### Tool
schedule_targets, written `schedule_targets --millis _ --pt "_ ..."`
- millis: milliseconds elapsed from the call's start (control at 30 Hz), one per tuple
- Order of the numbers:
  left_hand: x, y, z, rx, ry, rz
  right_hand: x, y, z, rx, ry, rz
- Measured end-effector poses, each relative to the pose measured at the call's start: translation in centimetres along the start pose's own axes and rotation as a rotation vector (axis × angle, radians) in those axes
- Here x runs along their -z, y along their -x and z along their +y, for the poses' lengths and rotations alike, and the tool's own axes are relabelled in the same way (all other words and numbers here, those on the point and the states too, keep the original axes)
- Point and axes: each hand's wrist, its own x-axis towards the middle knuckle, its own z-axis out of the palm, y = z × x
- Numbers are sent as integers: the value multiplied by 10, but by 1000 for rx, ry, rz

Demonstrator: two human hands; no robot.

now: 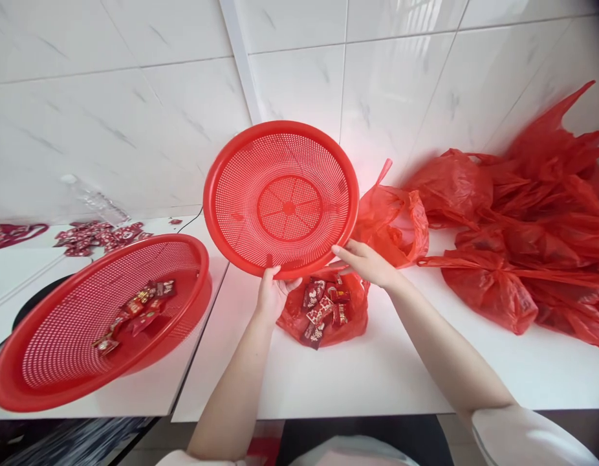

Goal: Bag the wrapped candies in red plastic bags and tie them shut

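Observation:
A round red plastic colander basket (pixel 290 207) is tilted up with its inside facing me. My left hand (pixel 273 294) grips its lower rim, thumb inside and fingers behind. At the lower right of the rim, my right hand (pixel 360 260) is closed on the edge with the thumb on the near side. Inside the basket no loose pieces show. Just below it, an open red plastic bag (pixel 360 317) lies on the table with several small red-wrapped packets (pixel 321 310) in it. The bag's far part is hidden behind the basket and my hands.
A larger red basket (pixel 183 259) at left holds several wrapped packets (pixel 144 304). Behind it lie a pile of red packets (pixel 98 236) and a clear plastic bottle (pixel 98 202). Filled red bags (pixel 517 246) crowd the right; another red bag (pixel 391 220) stands by the tiled wall (pixel 299 84).

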Motion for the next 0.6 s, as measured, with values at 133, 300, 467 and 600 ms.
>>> schedule_targets --millis 133,300,467,600 --pt "0 4 3 -6 -40 -147 4 -1 -5 121 -366 64" --pt "17 -10 20 -356 61 197 21 16 -22 313 -444 289" --pt "44 -24 46 -529 148 514 43 41 -37 441 -356 518" --pt "49 -24 53 -494 200 496 60 51 -40 480 -358 625"
